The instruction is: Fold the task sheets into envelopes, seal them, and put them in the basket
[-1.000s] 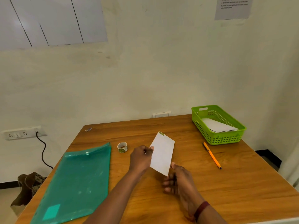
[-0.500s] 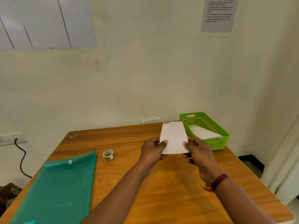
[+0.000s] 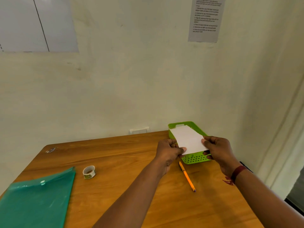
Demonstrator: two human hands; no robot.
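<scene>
Both hands (image 3: 194, 149) gripping flat white envelope (image 3: 189, 139)

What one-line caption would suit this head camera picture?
Both hands, left hand and right hand, hold a white envelope over the green basket on the table.

Green plastic folder (image 3: 37, 201) lies at table (image 3: 131, 162) left; tape roll (image 3: 89, 172) beside it; orange pen (image 3: 187, 176) mid-right; printed notice (image 3: 205, 18) on wall.

Printed notice (image 3: 206, 18) on wall, up above my right hand (image 3: 218, 149): numbered lines of small type, too blurred for me to read.
</scene>
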